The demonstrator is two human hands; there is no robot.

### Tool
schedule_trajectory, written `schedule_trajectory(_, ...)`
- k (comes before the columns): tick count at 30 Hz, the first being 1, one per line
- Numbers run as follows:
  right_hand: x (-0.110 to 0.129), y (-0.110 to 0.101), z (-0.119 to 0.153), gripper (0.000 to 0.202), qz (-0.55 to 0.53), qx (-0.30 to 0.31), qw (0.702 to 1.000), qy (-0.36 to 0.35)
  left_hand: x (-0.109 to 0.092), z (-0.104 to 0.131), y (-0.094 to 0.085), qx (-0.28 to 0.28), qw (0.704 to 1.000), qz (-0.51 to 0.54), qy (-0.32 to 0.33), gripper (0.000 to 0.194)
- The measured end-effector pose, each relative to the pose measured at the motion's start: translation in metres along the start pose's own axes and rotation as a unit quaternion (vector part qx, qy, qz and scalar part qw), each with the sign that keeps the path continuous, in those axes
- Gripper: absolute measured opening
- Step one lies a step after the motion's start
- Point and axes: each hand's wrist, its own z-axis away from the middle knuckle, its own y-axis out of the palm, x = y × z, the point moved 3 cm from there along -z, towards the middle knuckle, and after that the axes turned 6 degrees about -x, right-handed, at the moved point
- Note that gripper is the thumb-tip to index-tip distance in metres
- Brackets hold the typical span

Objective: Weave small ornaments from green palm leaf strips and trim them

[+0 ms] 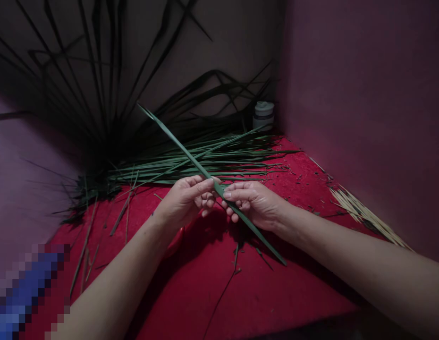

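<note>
A long green palm leaf strip (179, 142) runs diagonally through both hands, its pointed end up to the left and the other end down to the right. My left hand (191, 193) pinches it near its middle between thumb and fingers. Just to the right, my right hand (249, 198) grips the same strip, thumb on top. The two hands almost meet. Below and partly behind my left wrist shows the edge of a round red-orange object (175, 243), mostly hidden.
Behind the hands lies a pile of green leaf strips (163, 165) on the red surface (258, 297). A bundle of pale thin sticks (368, 217) rests along the right wall. A lidded white container (263, 115) stands in the back corner. Dark fronds (99, 71) fan out at back left.
</note>
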Motion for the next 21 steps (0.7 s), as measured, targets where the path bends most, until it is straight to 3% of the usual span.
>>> schedule_trajectory(6,0.001,0.0,0.0,0.011,0.039,-0.044,0.995,-0.082,-0.002,0.006,0.007,0.011,0.998,-0.063,0.006,0.017)
schedule_trajectory(12,0.003,0.0,0.002,0.013,0.125,-0.077,0.985,-0.087,-0.001,0.009,0.009,0.004,0.996,-0.088,0.007,0.011)
schedule_trajectory(21,0.007,0.0,0.004,0.012,0.201,-0.08,0.969,-0.119,0.001,0.011,0.016,-0.008,0.994,-0.108,-0.019,0.009)
